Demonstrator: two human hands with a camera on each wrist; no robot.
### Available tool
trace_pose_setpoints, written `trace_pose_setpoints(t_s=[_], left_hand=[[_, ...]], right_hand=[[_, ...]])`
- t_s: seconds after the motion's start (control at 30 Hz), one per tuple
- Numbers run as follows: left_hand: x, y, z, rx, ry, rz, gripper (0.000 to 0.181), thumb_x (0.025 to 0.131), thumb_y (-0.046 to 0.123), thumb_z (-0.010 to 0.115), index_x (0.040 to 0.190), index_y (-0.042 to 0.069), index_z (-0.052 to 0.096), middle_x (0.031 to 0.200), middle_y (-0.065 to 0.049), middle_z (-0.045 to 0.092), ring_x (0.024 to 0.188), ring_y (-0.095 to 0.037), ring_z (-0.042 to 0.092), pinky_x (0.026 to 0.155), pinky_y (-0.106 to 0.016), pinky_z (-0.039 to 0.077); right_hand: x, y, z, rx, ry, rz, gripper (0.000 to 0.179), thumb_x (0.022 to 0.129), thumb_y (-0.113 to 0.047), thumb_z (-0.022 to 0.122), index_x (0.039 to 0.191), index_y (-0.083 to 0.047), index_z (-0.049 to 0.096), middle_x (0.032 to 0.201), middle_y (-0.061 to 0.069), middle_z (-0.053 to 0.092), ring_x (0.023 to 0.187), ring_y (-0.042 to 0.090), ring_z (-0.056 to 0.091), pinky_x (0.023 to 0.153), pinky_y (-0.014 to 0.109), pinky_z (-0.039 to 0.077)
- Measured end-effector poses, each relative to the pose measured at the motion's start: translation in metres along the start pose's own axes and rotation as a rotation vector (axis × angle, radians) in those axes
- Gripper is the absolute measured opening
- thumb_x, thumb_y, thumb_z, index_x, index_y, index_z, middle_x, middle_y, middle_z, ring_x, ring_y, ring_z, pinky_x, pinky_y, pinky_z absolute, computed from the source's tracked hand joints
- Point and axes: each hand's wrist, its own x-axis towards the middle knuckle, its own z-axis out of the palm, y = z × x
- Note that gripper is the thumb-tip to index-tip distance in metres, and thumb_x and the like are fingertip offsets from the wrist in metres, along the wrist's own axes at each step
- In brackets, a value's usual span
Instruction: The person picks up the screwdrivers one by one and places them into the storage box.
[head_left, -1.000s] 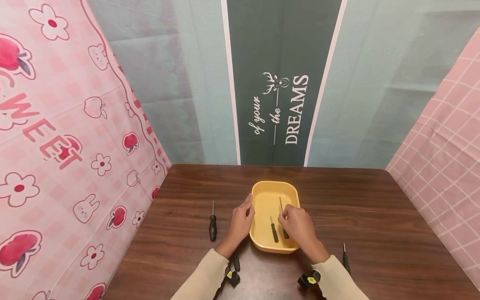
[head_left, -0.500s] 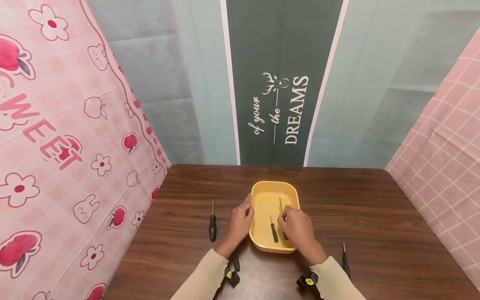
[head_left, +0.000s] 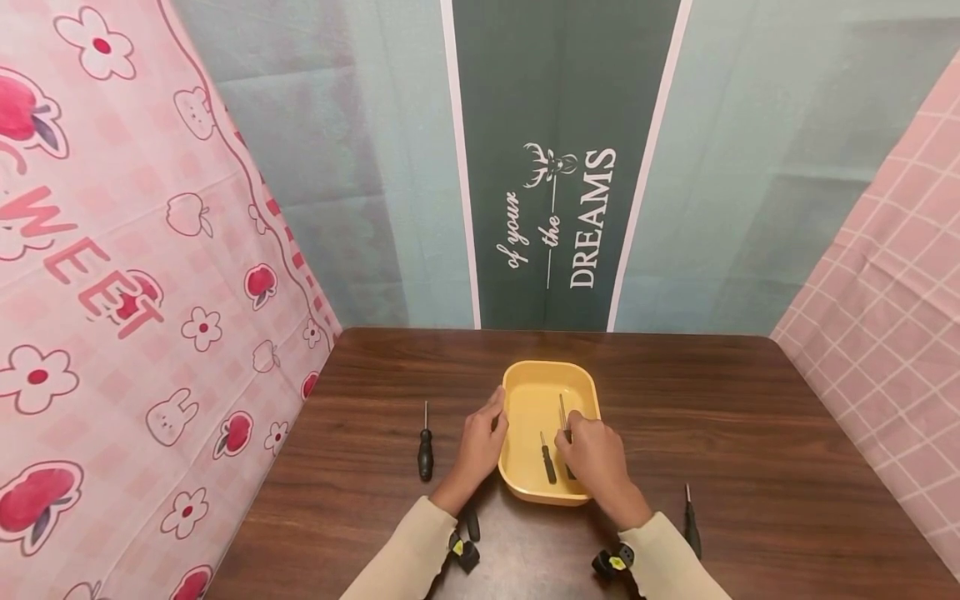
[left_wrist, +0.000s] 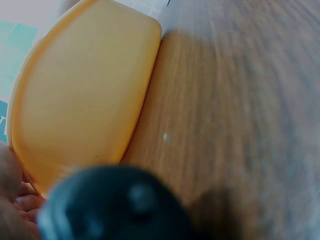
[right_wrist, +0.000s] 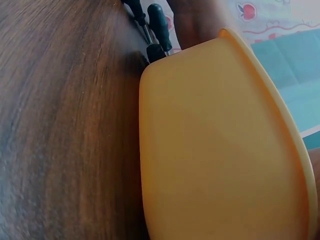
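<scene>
A yellow rectangular tray [head_left: 528, 400] sits on the table. At its left side my left hand [head_left: 480, 442] rests against the outer wall and rim, fingers pointing forward. My right hand [head_left: 596, 450] reaches over the right rim and pinches a slim screwdriver [head_left: 562, 407] inside the tray. Most of that screwdriver's handle is hidden by the hand. Beside it lies a small black-handled screwdriver [head_left: 548, 462]. In the left wrist view, the tray wall [left_wrist: 85, 90] fills the upper left, with some fingers [left_wrist: 10, 172] at its edge. The right wrist view mostly shows the tray's outer wall [right_wrist: 215, 135].
On the brown wooden table [head_left: 360, 517], a black screwdriver [head_left: 426, 450] lies left of the tray and another screwdriver [head_left: 691, 521] lies to the right. A dark handle [head_left: 472, 525] shows by the left wrist. A printed cloth [head_left: 555, 125] hangs behind the table.
The right hand has shifted very slightly toward me and to the left, over the screwdriver in the tray. The left hand and the tray look unchanged.
</scene>
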Motion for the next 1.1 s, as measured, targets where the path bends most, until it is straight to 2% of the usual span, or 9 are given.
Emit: trace_pose_setpoints(t_s=[0.43,0.57,0.73,0.97,1.1], left_hand=[[0.0001,0.0008,0.0001,0.011,0.018,0.016,0.041,0.1,0.001,0.055,0.14,-0.008,0.054,0.147,-0.015,0.051,0.135,-0.028,0.051,0.109,-0.042,0.042],[-0.0001,0.0001,0.0006,0.007,0.013,0.014,0.041,0.1,0.001,0.055,0.14,-0.008,0.054,0.147,-0.017,0.051,0.135,-0.029,0.051,0.109,-0.043,0.042],[0.0001,-0.0005,0.0007,-0.011,0.004,0.007,0.04,0.101,0.002,0.056,0.14,-0.007,0.054,0.146,-0.021,0.051,0.136,-0.028,0.05,0.109,-0.042,0.041],[0.001,-0.0004,0.0003,-0.001,0.005,-0.001,0.04,0.101,0.004,0.055,0.141,-0.006,0.054,0.148,-0.015,0.05,0.136,-0.025,0.05,0.11,-0.04,0.041],[0.0005,-0.0003,0.0005,0.012,0.007,0.009,0.04,0.101,0.003,0.055,0.14,-0.007,0.054,0.147,-0.018,0.051,0.136,-0.027,0.05,0.109,-0.042,0.042]], right_hand=[[-0.0004,-0.0026,-0.0004,-0.01,-0.015,0.004,0.025,0.09,-0.014,0.068,0.071,-0.009,0.052,0.055,0.0,0.043,0.047,0.017,0.041,0.045,0.032,0.034],[-0.001,-0.0029,0.0002,-0.009,-0.021,0.008,0.022,0.09,-0.014,0.068,0.073,-0.007,0.055,0.055,0.0,0.043,0.047,0.017,0.041,0.044,0.031,0.034],[-0.002,-0.0028,0.0005,-0.009,-0.005,-0.003,0.021,0.089,-0.013,0.068,0.074,-0.006,0.056,0.054,0.001,0.043,0.046,0.017,0.041,0.043,0.031,0.034],[-0.0022,-0.002,0.002,-0.026,0.015,-0.026,0.021,0.089,-0.012,0.069,0.074,-0.005,0.056,0.054,0.001,0.042,0.045,0.017,0.04,0.042,0.032,0.034],[-0.0023,-0.002,0.0032,-0.035,0.021,-0.029,0.021,0.088,-0.012,0.069,0.073,-0.005,0.056,0.054,0.002,0.042,0.045,0.018,0.04,0.042,0.034,0.035]])
